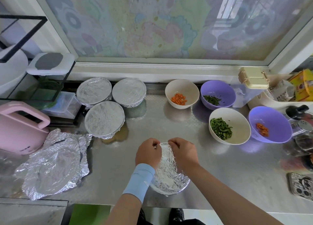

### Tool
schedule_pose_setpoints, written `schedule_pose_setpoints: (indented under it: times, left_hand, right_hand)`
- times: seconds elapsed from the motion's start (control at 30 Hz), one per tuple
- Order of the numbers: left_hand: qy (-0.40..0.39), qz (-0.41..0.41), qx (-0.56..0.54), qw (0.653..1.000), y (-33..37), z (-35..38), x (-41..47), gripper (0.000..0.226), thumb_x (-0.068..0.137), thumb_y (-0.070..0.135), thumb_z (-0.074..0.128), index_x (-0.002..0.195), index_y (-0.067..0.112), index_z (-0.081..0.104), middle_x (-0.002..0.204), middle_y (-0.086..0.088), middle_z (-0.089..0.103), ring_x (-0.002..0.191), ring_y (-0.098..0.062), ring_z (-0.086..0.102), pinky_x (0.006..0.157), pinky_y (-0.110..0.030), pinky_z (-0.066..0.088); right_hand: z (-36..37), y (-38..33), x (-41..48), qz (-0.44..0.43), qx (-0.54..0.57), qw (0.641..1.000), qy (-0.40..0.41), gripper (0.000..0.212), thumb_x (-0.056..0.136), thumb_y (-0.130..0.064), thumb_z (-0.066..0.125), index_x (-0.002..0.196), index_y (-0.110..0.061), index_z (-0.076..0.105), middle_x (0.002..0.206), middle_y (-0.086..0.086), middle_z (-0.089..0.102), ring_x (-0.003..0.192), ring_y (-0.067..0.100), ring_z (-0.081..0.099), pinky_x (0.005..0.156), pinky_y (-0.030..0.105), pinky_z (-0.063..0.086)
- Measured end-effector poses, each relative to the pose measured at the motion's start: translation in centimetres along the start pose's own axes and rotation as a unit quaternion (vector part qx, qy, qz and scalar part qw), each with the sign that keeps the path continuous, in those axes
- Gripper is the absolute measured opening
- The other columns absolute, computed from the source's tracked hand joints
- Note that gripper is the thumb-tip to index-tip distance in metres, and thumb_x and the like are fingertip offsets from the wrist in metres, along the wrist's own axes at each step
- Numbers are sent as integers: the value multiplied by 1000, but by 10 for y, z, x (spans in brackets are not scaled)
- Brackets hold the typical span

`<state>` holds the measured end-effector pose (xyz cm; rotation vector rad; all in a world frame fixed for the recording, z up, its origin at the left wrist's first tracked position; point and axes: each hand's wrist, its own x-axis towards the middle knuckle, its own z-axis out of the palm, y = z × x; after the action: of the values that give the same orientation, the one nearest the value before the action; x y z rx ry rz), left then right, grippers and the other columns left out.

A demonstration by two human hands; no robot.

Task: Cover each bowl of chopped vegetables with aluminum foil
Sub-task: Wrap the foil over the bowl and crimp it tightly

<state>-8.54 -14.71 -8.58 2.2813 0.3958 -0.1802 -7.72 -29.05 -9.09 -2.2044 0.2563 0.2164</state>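
Observation:
A bowl under crinkled aluminum foil [169,175] stands near the counter's front edge. My left hand [148,152] and my right hand [183,152] both pinch the foil at the bowl's far rim. Three foil-covered bowls [104,119] stand grouped at the back left. To the right stand uncovered bowls: a cream bowl of chopped carrot [182,93], a purple bowl of green vegetables [218,94], a cream bowl of chopped green vegetables [229,125] and a purple bowl of carrot [270,124].
Loose crumpled foil sheets [54,165] lie at the left front beside a pink appliance [20,128]. Plastic containers and a black rack stand at the back left. Jars, a shaker [303,127] and boxes crowd the right side. A patterned phone [300,185] lies at the right front.

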Motion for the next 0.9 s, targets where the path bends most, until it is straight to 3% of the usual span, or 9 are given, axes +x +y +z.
schedule_pose_setpoints:
  times: [0.13,0.23,0.33,0.4,0.5,0.63,0.73,0.83,0.9]
  left_hand:
    - [-54,30,-53,997,2,-1,3,33,90,10,48,103,29,72,102,15,68,89,-8,63,84,-23,51]
    - [-45,15,-104,993,0,2,0,23,91,18,56,96,31,74,94,18,71,74,-9,67,75,-29,57]
    - [-30,31,-79,996,0,5,0,18,94,19,57,98,25,74,95,12,71,86,-5,64,81,-18,48]
    - [-10,23,-65,998,-1,8,-2,20,96,19,54,101,23,72,97,10,71,89,-7,62,81,-18,45]
    - [37,-2,-69,997,-1,12,-9,20,97,18,50,100,23,70,95,9,69,89,-11,62,82,-24,48]
    - [4,-2,-1,1000,2,7,-6,24,96,18,44,99,33,63,86,12,68,76,-16,63,71,-33,53]
    - [-43,21,-14,999,4,4,2,34,91,15,46,103,38,67,96,21,69,75,-11,64,73,-30,55]
    - [-70,12,-83,994,7,5,3,20,92,25,56,95,37,72,89,21,70,66,0,62,64,-14,52]
    - [-69,2,-101,992,6,6,4,16,93,26,59,92,35,72,86,20,69,70,2,62,63,-16,52]
  right_hand:
    - [-1,0,2,3,11,1000,4,10,89,-28,68,92,-29,77,73,-19,69,66,-6,60,60,6,42]
    - [-1,1,0,-5,12,1000,-3,9,89,-27,68,92,-29,77,65,-21,65,61,-6,59,59,7,42]
    - [-2,0,0,-11,16,1000,-16,13,91,-26,66,99,-26,76,70,-21,64,63,-4,58,64,14,44]
    - [-4,-1,-1,-17,4,999,-29,17,94,-26,62,107,-25,72,81,-17,67,64,-2,60,60,11,45]
    - [-7,-1,-3,-6,6,1000,-22,16,96,-25,57,101,-26,72,76,-10,68,42,7,57,44,18,47]
    - [-9,-2,-3,2,13,1000,-22,15,94,-24,59,96,-27,74,67,-7,68,34,12,55,42,24,49]
    - [-11,-2,-2,3,14,1000,-24,15,94,-23,60,96,-26,74,64,-6,67,34,12,55,42,26,50]
    - [-13,-2,-2,-2,25,999,-37,15,94,-23,59,95,-27,74,63,-5,65,34,17,56,39,26,48]
    - [-13,-1,-1,-1,23,999,-38,13,94,-27,60,98,-28,73,67,-6,66,36,13,56,41,25,48]
